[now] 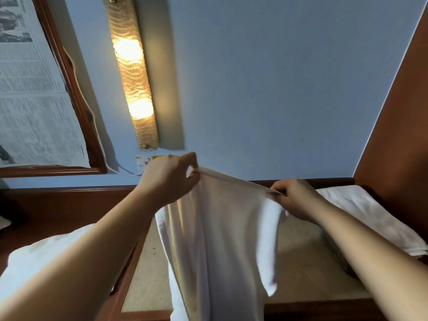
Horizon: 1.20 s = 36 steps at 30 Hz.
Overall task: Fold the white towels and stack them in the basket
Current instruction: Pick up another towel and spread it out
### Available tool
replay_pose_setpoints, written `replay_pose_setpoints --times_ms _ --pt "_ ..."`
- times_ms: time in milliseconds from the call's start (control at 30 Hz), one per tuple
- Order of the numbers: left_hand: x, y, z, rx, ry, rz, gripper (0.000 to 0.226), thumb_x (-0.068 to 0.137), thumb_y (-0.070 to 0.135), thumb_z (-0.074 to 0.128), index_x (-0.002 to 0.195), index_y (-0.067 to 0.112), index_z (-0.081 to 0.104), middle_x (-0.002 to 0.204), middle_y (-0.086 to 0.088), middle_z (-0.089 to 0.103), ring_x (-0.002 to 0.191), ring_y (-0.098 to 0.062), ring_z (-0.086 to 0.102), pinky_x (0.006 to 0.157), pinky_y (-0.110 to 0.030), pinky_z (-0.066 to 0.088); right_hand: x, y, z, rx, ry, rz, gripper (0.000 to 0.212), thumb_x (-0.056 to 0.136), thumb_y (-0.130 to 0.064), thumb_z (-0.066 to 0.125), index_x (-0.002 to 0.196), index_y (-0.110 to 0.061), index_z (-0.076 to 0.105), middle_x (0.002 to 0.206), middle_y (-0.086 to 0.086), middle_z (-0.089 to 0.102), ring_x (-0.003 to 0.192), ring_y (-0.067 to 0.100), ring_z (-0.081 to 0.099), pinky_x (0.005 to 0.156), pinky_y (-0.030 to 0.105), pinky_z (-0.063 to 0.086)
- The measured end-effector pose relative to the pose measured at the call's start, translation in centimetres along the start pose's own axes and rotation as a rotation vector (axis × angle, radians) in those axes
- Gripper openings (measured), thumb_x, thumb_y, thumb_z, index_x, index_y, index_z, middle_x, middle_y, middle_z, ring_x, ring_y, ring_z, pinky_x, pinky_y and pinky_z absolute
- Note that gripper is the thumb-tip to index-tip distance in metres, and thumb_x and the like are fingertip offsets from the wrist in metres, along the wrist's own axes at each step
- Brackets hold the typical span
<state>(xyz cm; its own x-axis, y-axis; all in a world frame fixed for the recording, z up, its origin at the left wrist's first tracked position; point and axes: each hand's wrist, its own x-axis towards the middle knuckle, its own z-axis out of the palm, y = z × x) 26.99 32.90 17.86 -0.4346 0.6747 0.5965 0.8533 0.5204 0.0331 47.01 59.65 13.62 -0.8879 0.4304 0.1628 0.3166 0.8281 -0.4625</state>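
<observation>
Blue wall [266, 77] fills the background, with a lit wall lamp [133, 75] and a wood-framed newspaper sheet [30, 89] at left. Below runs a beige table top [298, 262] edged in dark wood. A white towel [220, 239] hangs over it, held up in the air by its top edge. More white towels [370, 216] lie stacked on the basket [333, 249] at right. The left hand [169, 177] pinches one top corner; the right hand [296, 198] pinches the other.
</observation>
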Motion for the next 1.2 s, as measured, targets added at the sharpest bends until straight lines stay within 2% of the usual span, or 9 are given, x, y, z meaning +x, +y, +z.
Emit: replay_pose_setpoints --times_ms 167,233,333,500,667,767,933,1067,1200 --pt "-0.7 0.6 1.4 -0.024 -0.167 -0.018 0.025 0.093 0.049 0.060 0.113 0.034 0.063 0.067 0.007 0.058 0.067 -0.019 0.059 0.059 -0.032 0.048 0.3 -1.1 0.8 0.015 0.104 -0.049 0.023 0.101 -0.034 0.059 0.080 -0.028 0.064 0.074 -0.011 0.066 0.077 0.014 0.064 0.067 0.029 0.045" --pt "-0.6 2.4 1.7 -0.115 -0.231 0.000 0.043 0.087 0.069 0.063 0.119 0.040 0.059 0.067 0.011 0.057 0.070 -0.015 0.058 0.061 -0.033 0.047 0.7 -3.0 0.5 0.060 0.123 -0.115 0.016 0.100 -0.021 0.058 0.085 -0.024 0.064 0.078 -0.010 0.067 0.079 0.014 0.063 0.067 0.029 0.045" --pt "-0.4 6.0 2.1 -0.224 -0.276 0.010 0.068 0.071 0.091 0.060 0.120 0.044 0.059 0.065 0.015 0.055 0.071 -0.013 0.058 0.062 -0.033 0.044 1.2 -5.6 -0.5 0.117 0.132 -0.211 0.014 0.101 -0.023 0.059 0.093 -0.027 0.070 0.083 -0.011 0.070 0.081 0.007 0.064 0.071 0.030 0.049" --pt "0.7 7.4 3.1 -0.261 -0.069 -0.087 0.046 0.086 0.080 0.055 0.099 0.037 0.066 0.058 0.008 0.055 0.068 -0.022 0.064 0.057 -0.032 0.041 2.2 -7.3 -2.3 0.094 0.130 -0.215 0.018 0.101 -0.032 0.063 0.090 -0.028 0.076 0.080 -0.009 0.072 0.081 0.009 0.065 0.073 0.034 0.052" --pt "0.4 8.4 3.7 -0.187 -0.052 0.003 0.052 0.084 0.084 0.052 0.093 0.034 0.061 0.065 0.011 0.063 0.068 -0.020 0.065 0.064 -0.032 0.051 2.7 -6.8 -2.0 0.146 0.153 -0.122 0.020 0.097 -0.030 0.068 0.079 -0.021 0.073 0.074 -0.004 0.070 0.077 0.016 0.066 0.066 0.032 0.050" --pt "0.6 9.0 4.7 -0.192 -0.017 -0.057 0.036 0.097 0.062 0.052 0.098 0.027 0.063 0.081 0.002 0.074 0.075 -0.031 0.067 0.065 -0.036 0.052 2.8 -6.8 -1.9 0.180 0.164 -0.105 0.021 0.097 -0.030 0.069 0.079 -0.023 0.074 0.074 -0.007 0.071 0.075 0.010 0.063 0.061 0.028 0.045" --pt "1.6 6.9 4.2 -0.219 0.072 -0.070 0.014 0.098 0.035 0.056 0.095 0.022 0.058 0.062 0.001 0.058 0.059 -0.033 0.056 0.053 -0.034 0.042 2.3 -5.4 -2.5 0.075 0.078 -0.039 0.021 0.096 -0.043 0.072 0.083 -0.026 0.072 0.069 -0.006 0.064 0.069 0.013 0.059 0.057 0.029 0.040" --pt "2.7 5.2 3.5 -0.156 0.145 -0.038 0.010 0.098 0.029 0.057 0.096 0.019 0.057 0.058 0.001 0.057 0.055 -0.033 0.054 0.051 -0.033 0.038 2.5 -3.7 -0.4 -0.114 -0.003 0.010 0.048 0.103 -0.046 0.059 0.065 -0.018 0.052 0.062 -0.003 0.053 0.069 0.022 0.055 0.058 0.026 0.034" --pt "3.6 2.4 3.3 -0.161 0.094 -0.203 0.011 0.100 0.038 0.055 0.098 0.027 0.056 0.068 -0.001 0.063 0.064 -0.031 0.058 0.056 -0.035 0.044 2.1 -1.2 0.8 -0.099 0.018 0.133 0.055 0.101 -0.048 0.059 0.059 -0.017 0.043 0.049 -0.002 0.049 0.055 0.017 0.052 0.055 0.032 0.035"
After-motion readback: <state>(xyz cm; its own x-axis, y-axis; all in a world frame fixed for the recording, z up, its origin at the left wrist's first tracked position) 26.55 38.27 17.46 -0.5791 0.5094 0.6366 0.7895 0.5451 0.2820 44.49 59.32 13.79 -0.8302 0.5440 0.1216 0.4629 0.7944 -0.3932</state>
